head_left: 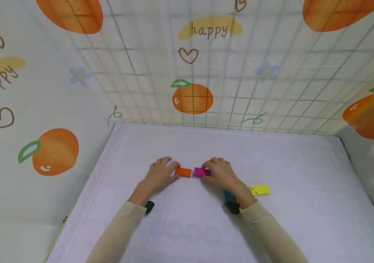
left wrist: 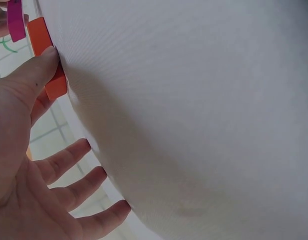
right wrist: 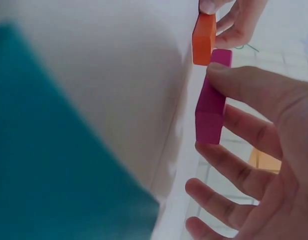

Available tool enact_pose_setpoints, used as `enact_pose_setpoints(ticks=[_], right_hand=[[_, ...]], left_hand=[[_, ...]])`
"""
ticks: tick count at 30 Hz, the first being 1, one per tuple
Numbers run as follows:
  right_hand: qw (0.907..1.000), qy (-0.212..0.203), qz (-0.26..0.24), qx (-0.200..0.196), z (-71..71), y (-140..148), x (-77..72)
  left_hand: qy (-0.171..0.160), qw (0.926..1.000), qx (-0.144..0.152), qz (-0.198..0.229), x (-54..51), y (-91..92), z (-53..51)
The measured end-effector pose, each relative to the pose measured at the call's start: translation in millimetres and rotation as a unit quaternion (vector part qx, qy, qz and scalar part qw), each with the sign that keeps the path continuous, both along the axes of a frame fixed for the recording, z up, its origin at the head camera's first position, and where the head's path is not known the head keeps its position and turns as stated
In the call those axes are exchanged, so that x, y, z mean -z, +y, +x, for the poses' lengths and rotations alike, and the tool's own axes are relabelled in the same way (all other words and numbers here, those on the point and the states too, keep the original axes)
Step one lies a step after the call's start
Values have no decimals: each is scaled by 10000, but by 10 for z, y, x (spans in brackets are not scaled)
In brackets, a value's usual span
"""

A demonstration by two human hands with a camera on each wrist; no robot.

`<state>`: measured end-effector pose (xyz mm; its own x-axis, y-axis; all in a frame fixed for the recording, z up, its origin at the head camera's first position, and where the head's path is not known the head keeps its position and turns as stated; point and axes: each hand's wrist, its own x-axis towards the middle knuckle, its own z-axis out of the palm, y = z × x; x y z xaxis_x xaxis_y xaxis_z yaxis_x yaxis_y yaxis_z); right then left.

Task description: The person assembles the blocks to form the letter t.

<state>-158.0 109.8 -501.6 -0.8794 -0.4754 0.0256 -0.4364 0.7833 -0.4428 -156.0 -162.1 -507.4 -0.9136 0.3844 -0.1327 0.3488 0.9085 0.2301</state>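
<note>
An orange block (head_left: 183,172) lies on the white table, pinched between thumb and index finger of my left hand (head_left: 161,174); its other fingers spread on the surface. Just to its right, across a small gap, is a magenta block (head_left: 202,172), which my right hand (head_left: 223,174) pinches with the thumb on the near side. In the left wrist view the thumb presses on the orange block (left wrist: 40,37). The right wrist view shows the magenta block (right wrist: 210,107) between the right thumb and fingers, its end close to the orange block (right wrist: 204,39).
A yellow block (head_left: 260,190) lies right of my right wrist. Beneath that wrist is a teal block (head_left: 229,197), partly hidden, which looms large in the right wrist view (right wrist: 59,150). A patterned curtain (head_left: 147,73) with oranges stands behind the table (head_left: 180,226).
</note>
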Motion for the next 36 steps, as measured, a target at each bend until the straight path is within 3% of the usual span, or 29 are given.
enact_pose_setpoints(ticks=[36], right_hand=[[9973, -435, 307, 499, 1, -218, 45]], left_hand=[[-137, 9999, -55, 11, 10, -11, -2]])
